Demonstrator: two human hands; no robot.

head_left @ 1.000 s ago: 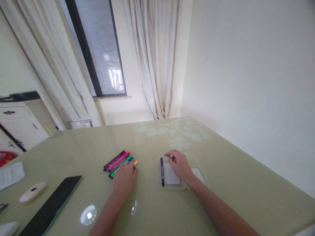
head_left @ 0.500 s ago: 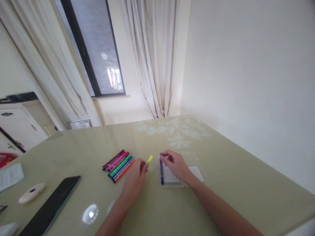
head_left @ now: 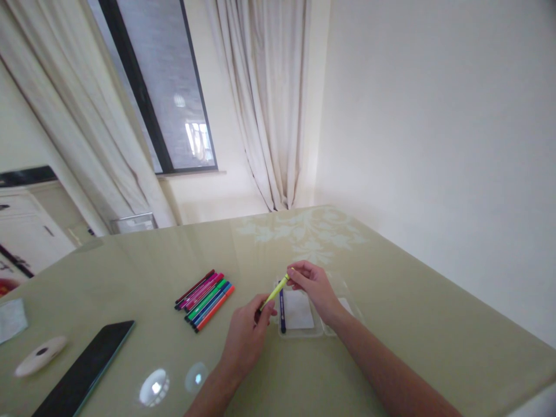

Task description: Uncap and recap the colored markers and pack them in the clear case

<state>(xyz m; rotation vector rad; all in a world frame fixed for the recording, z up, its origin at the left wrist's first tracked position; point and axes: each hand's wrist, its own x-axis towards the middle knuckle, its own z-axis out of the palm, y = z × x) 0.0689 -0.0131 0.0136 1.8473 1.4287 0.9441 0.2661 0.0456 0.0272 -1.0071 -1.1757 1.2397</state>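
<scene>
A yellow marker slants between my two hands. Its lower end is pinched by my left hand, and the fingers of my right hand close on its upper, capped end. Beneath and just right of it lies an opened clear plastic case with white inserts. A dark purple marker rests along the case's left side. To the left of my left hand, several markers lie side by side in a slanted row, among them an orange marker and a green marker.
A black tablet or phone-like slab lies on the table at the left. Beside it are a white oval object and a pale folded sheet. A wall borders the table's right side.
My left hand has brought the yellow marker rightward to the case. My right hand has let go of the purple marker, which stays in the case, and now grips the yellow one's upper end.
</scene>
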